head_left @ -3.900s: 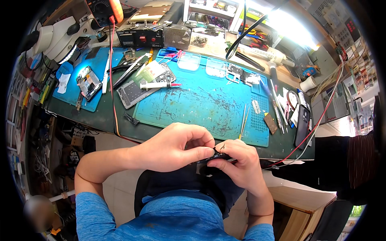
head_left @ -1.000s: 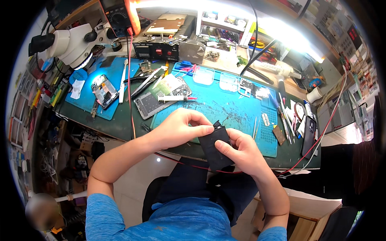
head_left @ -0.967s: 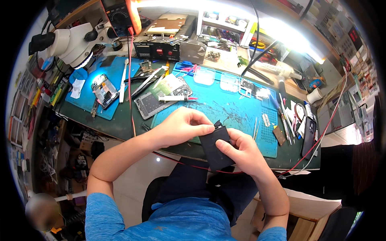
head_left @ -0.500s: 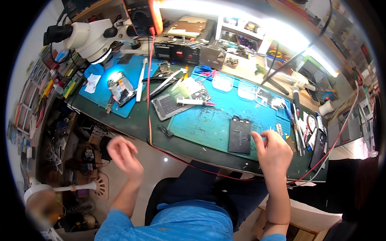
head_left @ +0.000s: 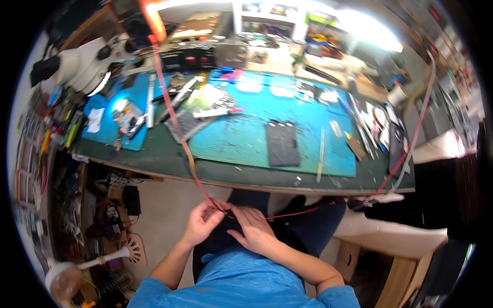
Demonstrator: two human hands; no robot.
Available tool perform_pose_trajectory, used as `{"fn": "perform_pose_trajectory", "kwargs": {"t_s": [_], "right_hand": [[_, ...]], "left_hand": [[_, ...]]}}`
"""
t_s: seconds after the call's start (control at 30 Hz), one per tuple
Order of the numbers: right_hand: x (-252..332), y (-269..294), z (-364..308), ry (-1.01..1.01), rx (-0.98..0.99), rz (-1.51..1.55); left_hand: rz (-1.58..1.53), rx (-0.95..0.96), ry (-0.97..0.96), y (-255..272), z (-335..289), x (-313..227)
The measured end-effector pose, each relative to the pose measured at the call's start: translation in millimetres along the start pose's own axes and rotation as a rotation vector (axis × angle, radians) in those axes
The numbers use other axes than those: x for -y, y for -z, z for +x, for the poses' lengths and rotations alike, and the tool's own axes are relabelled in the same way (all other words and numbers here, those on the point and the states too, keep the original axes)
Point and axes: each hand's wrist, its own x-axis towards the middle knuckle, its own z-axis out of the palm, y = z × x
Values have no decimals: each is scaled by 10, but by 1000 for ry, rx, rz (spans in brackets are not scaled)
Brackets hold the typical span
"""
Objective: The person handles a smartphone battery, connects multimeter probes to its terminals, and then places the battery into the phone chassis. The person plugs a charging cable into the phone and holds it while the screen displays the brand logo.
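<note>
1. Hanging in a slack, smooth curve, a thin red cable (head_left: 188, 155) drops from the upper left past the edge of the bench (head_left: 221, 172); its colour turns orange along the lower stretch.
2. Matte and dark green, the bench top carries a large blue mat (head_left: 236, 151) with scuffed, dark-marked patches.
3. On that mat lies a flat black rectangular block (head_left: 283, 146), with small bright spots along its far edge; both hands are well apart from it.
4. Nearby are a slim, straight tool (head_left: 321, 154) with a yellowish end, a small brown slab (head_left: 354, 147) and a slender white syringe (head_left: 210, 113) with a reddish tip.
5. The cable looks pliable and round; from the hands, a red length runs rightward below the bench edge. The join between both stretches is hidden by the fingers.
6. The left hand (head_left: 202, 226) has thumb and forefinger closed on the cable, in front of the bench and above the lap, where dark trousers meet a soft blue shirt (head_left: 246, 277).
7. The right hand (head_left: 252, 232) holds its fingers extended side by side, thumb standing apart; their tips are just beside the left fingertips. Blur makes it impossible to tell whether they touch the cable.
</note>
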Motion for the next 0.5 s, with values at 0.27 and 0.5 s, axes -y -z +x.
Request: {"fn": "perform_pose_trajectory", "kwargs": {"t_s": [0.27, 0.5], "right_hand": [[-738, 566, -999, -173, -234, -498], [-921, 1482, -1362, -200, -222, -1212]], "left_hand": [[315, 444, 32, -383, 50, 486], [289, 698, -43, -1067, 143, 1073]]}}
